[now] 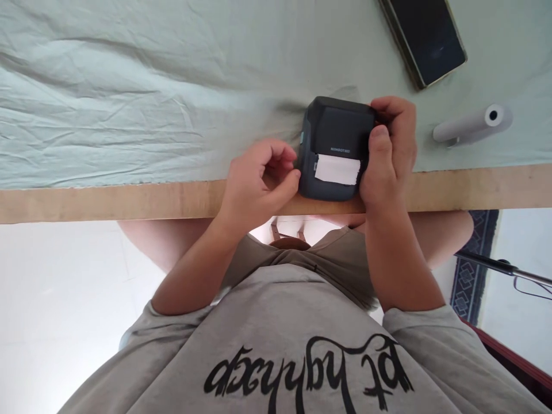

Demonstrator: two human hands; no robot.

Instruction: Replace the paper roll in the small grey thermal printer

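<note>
A dark label printer (pixel 340 126) lies at the front edge of the table, lid side up. From its slot a short strip of white label paper (pixel 337 170) sticks out. My right hand (pixel 390 155) grips the printer's right side, thumb on the near face and fingers around the far corner. At the left side, my left hand (pixel 256 187) has curled fingers, with a gap between thumb and forefinger and nothing visible in it. Its thumb tip is at the printer's left edge; whether it touches, I cannot tell.
A black phone (pixel 431 43) lies at the upper right. Below it a white paper roll (pixel 466 125) rests on its side. Pale green cloth (pixel 129 103), wrinkled on the left, covers the table up to a bare wooden edge (pixel 107 201). My thighs are under that edge.
</note>
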